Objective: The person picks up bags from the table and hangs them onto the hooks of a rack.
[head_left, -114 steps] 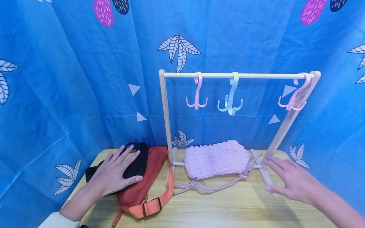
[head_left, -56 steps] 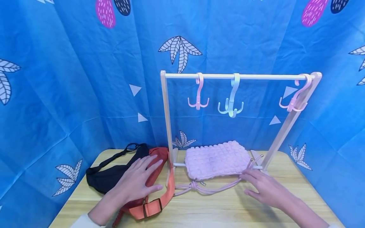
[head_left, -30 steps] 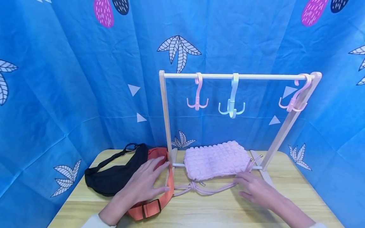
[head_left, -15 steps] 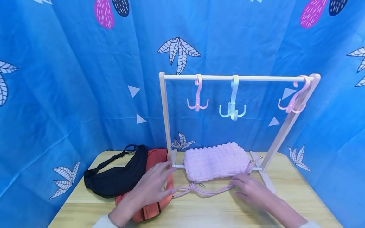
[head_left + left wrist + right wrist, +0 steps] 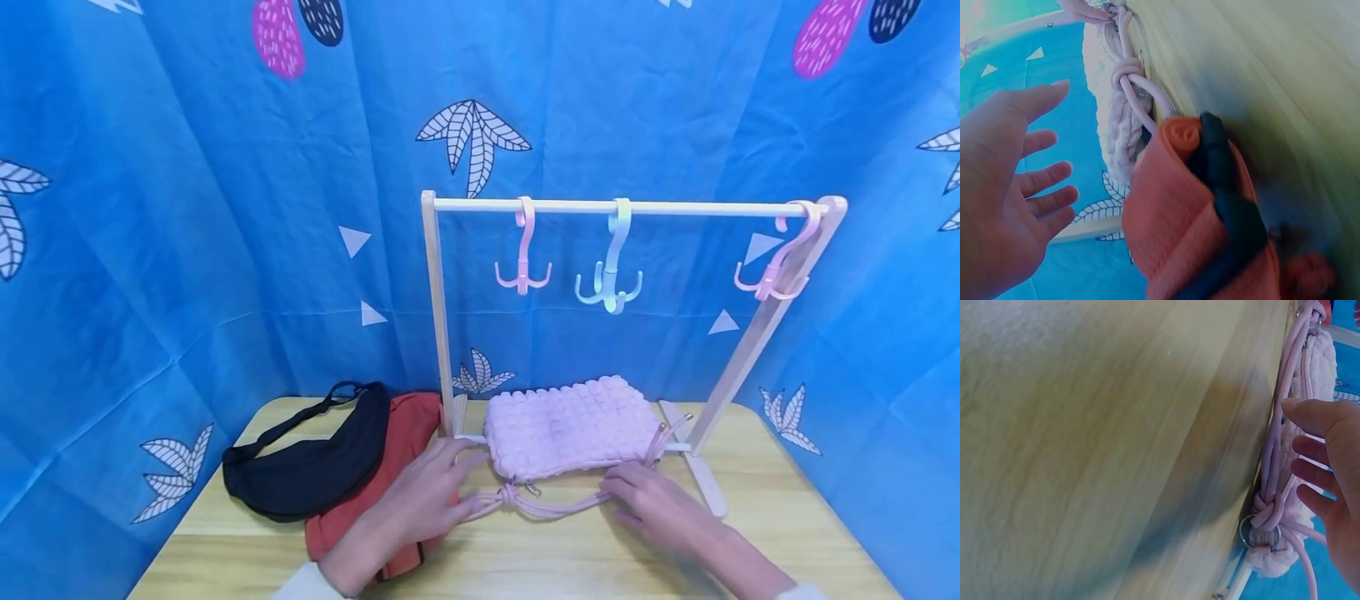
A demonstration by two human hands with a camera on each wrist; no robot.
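Note:
A pink puffy quilted handbag (image 5: 573,427) lies on the table under the rack, its knotted cord strap (image 5: 555,508) stretched along its near side. My left hand (image 5: 423,500) hovers by the strap's left end with fingers apart, over the red waist bag (image 5: 345,521); the left wrist view shows the hand (image 5: 1013,175) beside the bag's rolled orange webbing (image 5: 1179,206), holding nothing. At the strap's right end is my right hand (image 5: 663,508). In the right wrist view its thumb (image 5: 1313,414) is over the pink cord (image 5: 1275,450), fingers loosely bent; whether it touches is unclear.
A black waist bag (image 5: 307,467) partly overlaps the red one at left. The wooden rack (image 5: 438,317) carries a pink hook (image 5: 522,258), a light blue hook (image 5: 611,267) and another pink hook (image 5: 776,258) at its right post. Blue patterned cloth (image 5: 262,208) surrounds the table (image 5: 780,492).
My left hand has moved right, from over the black bag to the pink strap's left end. My right hand has moved left from the rack's right foot to the strap. The bags stay put.

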